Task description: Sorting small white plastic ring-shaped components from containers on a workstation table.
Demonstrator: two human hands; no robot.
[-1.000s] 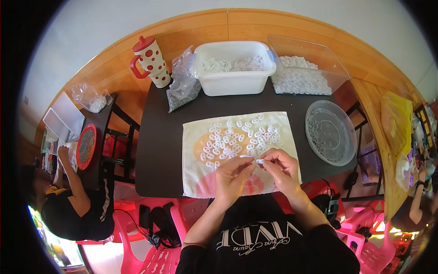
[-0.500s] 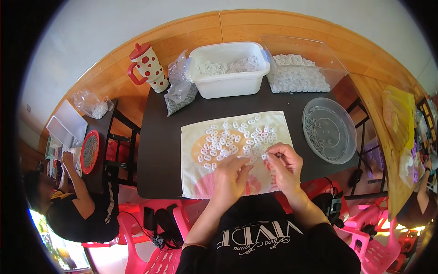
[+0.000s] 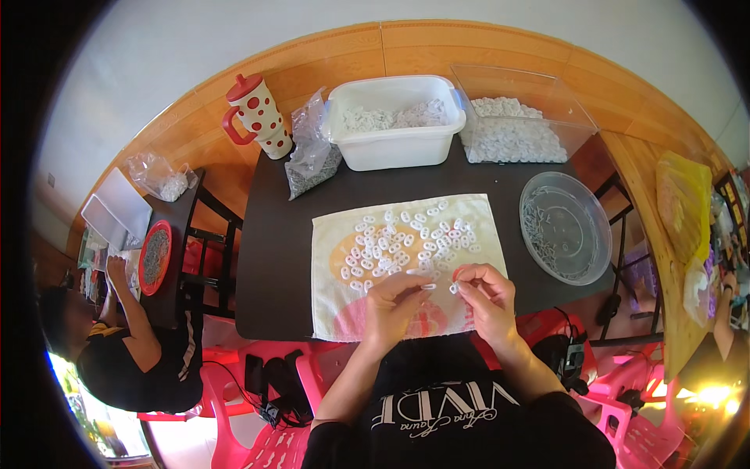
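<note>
Many small white oval plastic pieces with two holes (image 3: 382, 243) lie scattered over a patterned towel (image 3: 328, 313) on the dark table. My left hand (image 3: 393, 309) is over the towel's near part, thumb and forefinger closed on one white two-hole piece (image 3: 428, 286). Just to its right, my right hand (image 3: 488, 303) pinches another small white piece (image 3: 454, 288) at its fingertips. A small gap separates the two hands. Whether my right fingers also hold a metal part is too small to tell.
A clear round tub (image 3: 582, 234) of small grey metal pieces stands right of the towel. Behind are a white tub (image 3: 394, 148), a clear bin (image 3: 512, 137), a bag of grey pieces (image 3: 312, 168) and a dotted tumbler (image 3: 262, 117). A co-worker (image 3: 137, 344) sits at left.
My right fingertips have come down a little toward me, and the white piece there shows more clearly. A white piece now shows between my left fingertips. The view has shifted slightly.
</note>
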